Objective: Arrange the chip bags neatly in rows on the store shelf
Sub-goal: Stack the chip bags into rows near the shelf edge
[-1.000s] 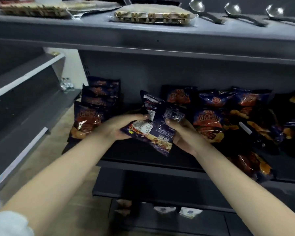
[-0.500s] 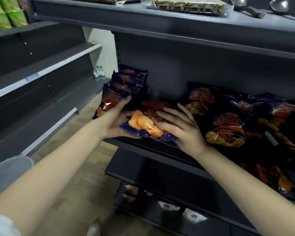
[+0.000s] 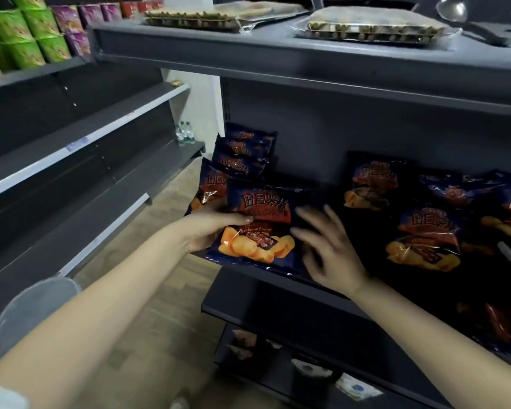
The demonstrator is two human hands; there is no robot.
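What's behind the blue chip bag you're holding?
Behind the dark blue barbecue chip bag in the left hand stands a row of matching blue chip bags, leaning toward the grey shelf back wall. Their lower parts are covered, so nothing under them shows.

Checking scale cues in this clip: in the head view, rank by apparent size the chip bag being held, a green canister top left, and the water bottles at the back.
1. Held chip bag
2. Green canister
3. Water bottles, though distance shrinks them.

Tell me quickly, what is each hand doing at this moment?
Left hand: closed on the dark blue barbecue chip bag, gripping its left edge.
Right hand: open, fingers spread, holding nothing, beside the bag's right edge.
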